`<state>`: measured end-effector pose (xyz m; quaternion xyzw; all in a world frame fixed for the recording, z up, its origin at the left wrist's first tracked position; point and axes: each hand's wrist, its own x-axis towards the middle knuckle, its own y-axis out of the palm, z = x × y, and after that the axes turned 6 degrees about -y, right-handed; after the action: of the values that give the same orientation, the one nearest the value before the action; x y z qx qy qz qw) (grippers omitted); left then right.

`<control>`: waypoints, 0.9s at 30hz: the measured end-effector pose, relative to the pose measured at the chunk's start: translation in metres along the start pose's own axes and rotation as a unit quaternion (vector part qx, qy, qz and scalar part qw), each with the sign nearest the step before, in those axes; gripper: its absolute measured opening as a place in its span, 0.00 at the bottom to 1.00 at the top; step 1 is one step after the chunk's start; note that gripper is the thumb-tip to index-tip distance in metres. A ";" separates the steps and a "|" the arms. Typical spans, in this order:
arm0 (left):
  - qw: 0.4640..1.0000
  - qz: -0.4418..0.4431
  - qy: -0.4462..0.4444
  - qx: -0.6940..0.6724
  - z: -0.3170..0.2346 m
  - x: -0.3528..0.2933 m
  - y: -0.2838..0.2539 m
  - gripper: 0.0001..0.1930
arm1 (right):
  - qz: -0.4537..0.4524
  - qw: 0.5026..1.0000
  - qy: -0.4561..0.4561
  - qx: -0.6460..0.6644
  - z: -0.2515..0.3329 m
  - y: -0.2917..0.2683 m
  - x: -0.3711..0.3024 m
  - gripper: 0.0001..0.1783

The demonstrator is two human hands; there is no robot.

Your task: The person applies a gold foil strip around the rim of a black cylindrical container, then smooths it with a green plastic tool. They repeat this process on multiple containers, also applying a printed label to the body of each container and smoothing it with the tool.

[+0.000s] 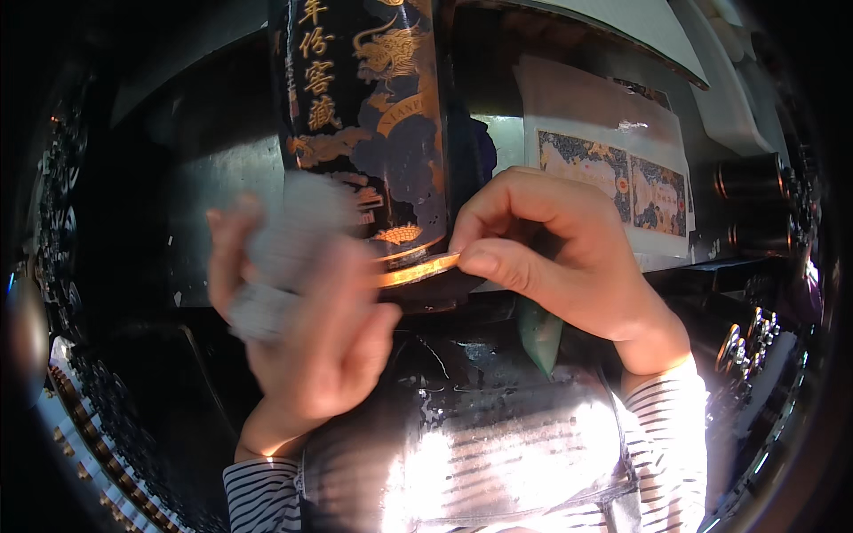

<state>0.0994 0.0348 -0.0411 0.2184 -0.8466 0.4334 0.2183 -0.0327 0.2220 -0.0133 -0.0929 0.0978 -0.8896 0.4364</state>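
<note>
A large black bottle-like container (400,169) with gold dragon decoration lies in front of me, its base end toward me. Along the base edge runs a shiny gold strip (418,270). My right hand (560,253) pinches the strip's right end between thumb and forefinger, touching the container's lower right edge. My left hand (311,329), smeared by motion, is at the container's lower left side. A soft grey cloth (302,222) is in it, between and over the fingers; how it is gripped is blurred.
Right of the container, printed label sheets (613,178) lie in a clear sleeve on the metal table (222,195). Dark cylinders (751,178) stand at the right. A green pointed piece (539,338) hangs below my right hand. A dark apron (498,426) covers my lap.
</note>
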 end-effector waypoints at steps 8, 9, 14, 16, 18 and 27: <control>0.993 0.051 -0.102 -0.041 0.003 -0.038 -0.009 0.22 | 0.020 0.999 -0.023 -0.025 -0.006 0.000 0.004 0.12; 0.993 0.064 -0.095 0.002 -0.005 -0.035 -0.014 0.21 | 0.023 0.999 -0.020 -0.021 -0.007 0.001 0.004 0.12; 0.958 0.099 0.105 0.246 -0.022 -0.013 -0.005 0.18 | -0.001 0.999 -0.011 0.035 -0.007 0.003 0.004 0.13; 0.965 0.077 0.131 0.215 -0.024 -0.003 0.006 0.19 | -0.020 0.999 -0.021 0.035 -0.007 0.004 0.003 0.11; 0.982 0.058 0.078 0.159 -0.017 0.009 0.008 0.27 | -0.043 0.998 -0.029 0.017 -0.005 0.004 0.002 0.08; 0.987 0.020 -0.161 -0.005 0.015 -0.036 0.008 0.31 | -0.010 0.997 -0.070 -0.043 -0.002 0.009 0.008 0.11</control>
<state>0.1217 0.0337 -0.0745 0.2667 -0.8773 0.3927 0.0716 -0.0312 0.2102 -0.0168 -0.1747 0.1043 -0.8801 0.4289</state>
